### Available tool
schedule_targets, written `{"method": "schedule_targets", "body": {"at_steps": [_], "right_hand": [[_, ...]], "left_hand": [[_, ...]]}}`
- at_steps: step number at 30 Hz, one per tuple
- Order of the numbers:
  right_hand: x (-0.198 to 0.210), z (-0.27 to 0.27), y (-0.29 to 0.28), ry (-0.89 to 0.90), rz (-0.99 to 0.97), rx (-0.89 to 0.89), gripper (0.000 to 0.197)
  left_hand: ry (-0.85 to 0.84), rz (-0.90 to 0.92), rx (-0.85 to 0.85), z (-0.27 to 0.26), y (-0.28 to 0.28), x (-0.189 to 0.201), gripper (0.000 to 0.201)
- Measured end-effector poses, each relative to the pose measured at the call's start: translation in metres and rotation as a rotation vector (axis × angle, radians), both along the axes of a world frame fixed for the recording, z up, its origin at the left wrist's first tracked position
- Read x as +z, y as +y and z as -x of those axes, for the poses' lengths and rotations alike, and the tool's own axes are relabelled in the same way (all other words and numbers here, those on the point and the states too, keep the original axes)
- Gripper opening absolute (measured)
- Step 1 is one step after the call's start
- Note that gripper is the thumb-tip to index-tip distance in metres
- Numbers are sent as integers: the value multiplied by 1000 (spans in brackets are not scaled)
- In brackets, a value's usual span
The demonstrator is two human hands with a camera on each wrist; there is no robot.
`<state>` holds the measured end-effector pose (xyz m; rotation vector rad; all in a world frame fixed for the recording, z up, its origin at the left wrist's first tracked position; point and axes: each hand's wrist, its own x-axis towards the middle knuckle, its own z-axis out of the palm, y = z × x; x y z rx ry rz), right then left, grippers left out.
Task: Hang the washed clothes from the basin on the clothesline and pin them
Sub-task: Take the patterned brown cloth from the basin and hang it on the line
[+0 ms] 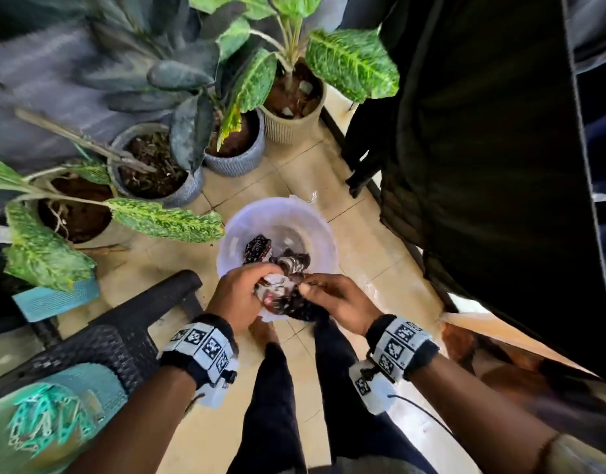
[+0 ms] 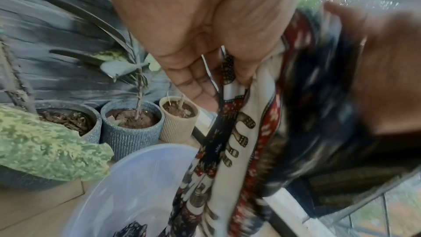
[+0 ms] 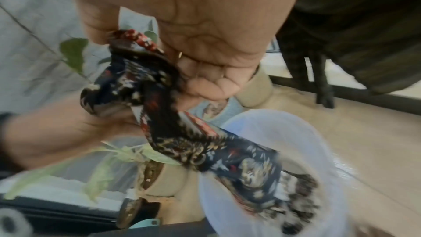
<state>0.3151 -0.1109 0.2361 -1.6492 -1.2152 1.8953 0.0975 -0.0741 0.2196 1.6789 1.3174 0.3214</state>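
A pale translucent basin (image 1: 240, 227) stands on the tiled floor in front of me. A wet patterned cloth (image 1: 282, 297), dark with red and cream print, is lifted just above its near rim. My left hand (image 1: 241, 292) grips one bunched end of the cloth (image 2: 246, 132), fingers and thumb curled round it. My right hand (image 1: 336, 302) pinches the other end (image 3: 173, 132) in a closed fist. The cloth's tail trails down into the basin (image 3: 318, 132). More patterned cloth (image 1: 259, 249) lies inside the basin. No clothesline shows.
Several potted plants (image 1: 226, 138) crowd the floor left of and behind the basin. A dark chair (image 1: 123, 330) with a teal bag of pegs (image 1: 52, 419) sits at my left. Dark hung fabric (image 1: 483, 165) fills the right. My legs and a bare foot (image 1: 262, 331) stand below the hands.
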Motion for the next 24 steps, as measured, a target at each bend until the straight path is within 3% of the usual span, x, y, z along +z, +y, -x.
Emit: {"method": "schedule_targets", "body": {"at_steps": [3, 8, 13, 17, 21, 24], "right_hand": [[-20, -13, -16, -211, 55, -62, 55], [-38, -2, -26, -456, 71, 7, 40], [-24, 28, 3, -433, 16, 88, 68], [-31, 37, 24, -482, 40, 174, 43], [-3, 36, 41, -631, -115, 169, 41], [24, 17, 49, -641, -172, 143, 37]], "left_hand": [[4, -68, -72, 8, 2, 29, 52], [-90, -122, -186, 4, 7, 89, 51], [-204, -171, -246, -1, 12, 155, 53], [-239, -272, -285, 10, 14, 202, 60], [-123, -378, -185, 53, 26, 210, 46], [-9, -367, -85, 91, 28, 196, 46]]}}
